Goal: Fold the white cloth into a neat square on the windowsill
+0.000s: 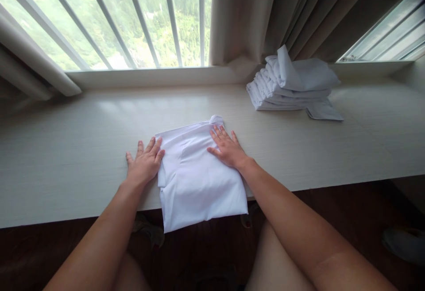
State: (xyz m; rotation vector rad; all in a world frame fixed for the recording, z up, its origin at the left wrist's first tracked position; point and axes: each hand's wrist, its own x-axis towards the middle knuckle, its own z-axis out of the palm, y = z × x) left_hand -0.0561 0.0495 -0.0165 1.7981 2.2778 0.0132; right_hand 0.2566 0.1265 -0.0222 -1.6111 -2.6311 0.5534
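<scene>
Both hands are pressing flat, fingers spread: the left hand (145, 163) is resting on the left edge of the folded white shirt (199, 180), the right hand (226, 148) lying on its upper right. The shirt is sitting on the pale wooden ledge (66, 149), its near end overhanging the edge. It's looking nearly folded. A stack of folded white shirts (292, 87) is waiting by the curtain (265, 12), well apart.

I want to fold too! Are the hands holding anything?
Nothing is gripped. The left hand lies flat at the white shirt's left edge; the right hand presses on top.
</scene>
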